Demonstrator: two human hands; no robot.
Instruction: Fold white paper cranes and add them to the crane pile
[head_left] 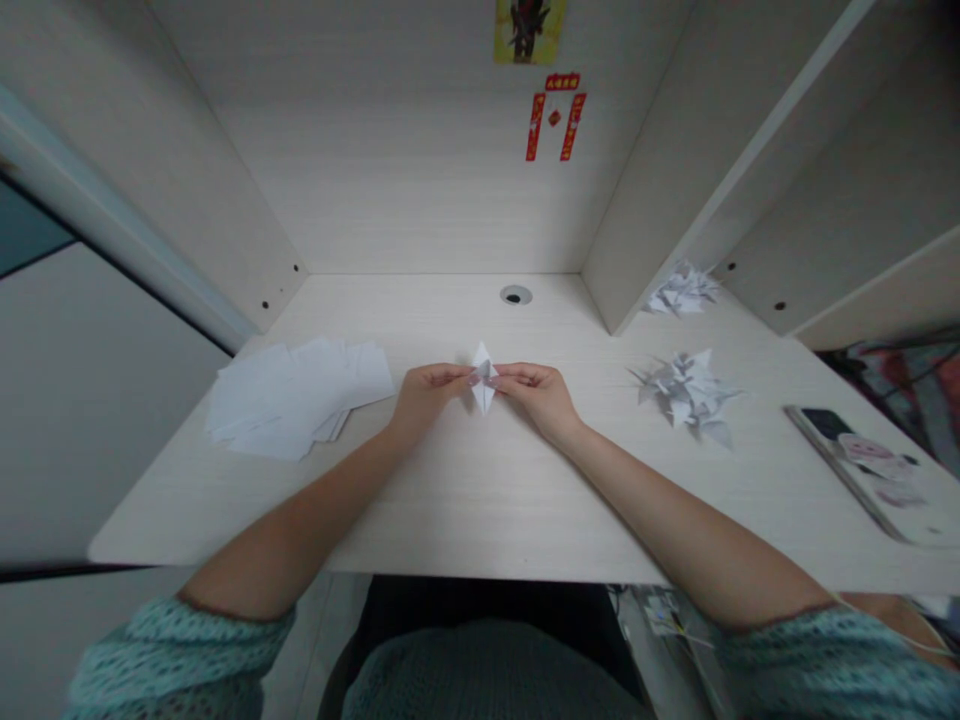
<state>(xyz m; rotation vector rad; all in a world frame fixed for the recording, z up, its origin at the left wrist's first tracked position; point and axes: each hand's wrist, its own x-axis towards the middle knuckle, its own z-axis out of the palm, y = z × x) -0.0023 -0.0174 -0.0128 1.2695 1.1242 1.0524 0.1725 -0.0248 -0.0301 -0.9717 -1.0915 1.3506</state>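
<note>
The grip is closed on both sides: the left hand (429, 395) and the right hand (536, 395) pinch a pointed piece of folded white paper (484, 378) between them, near the middle of the table (465, 510). A loose pile of white paper sheets (292, 398) lies left of the hands, a heap of folded paper figures (686, 395) lies to their right, and a smaller heap (681, 292) sits farther back at upper right.

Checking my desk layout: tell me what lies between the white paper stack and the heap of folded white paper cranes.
In the head view: the left hand and right hand, holding a folded white paper shape between them.
</note>
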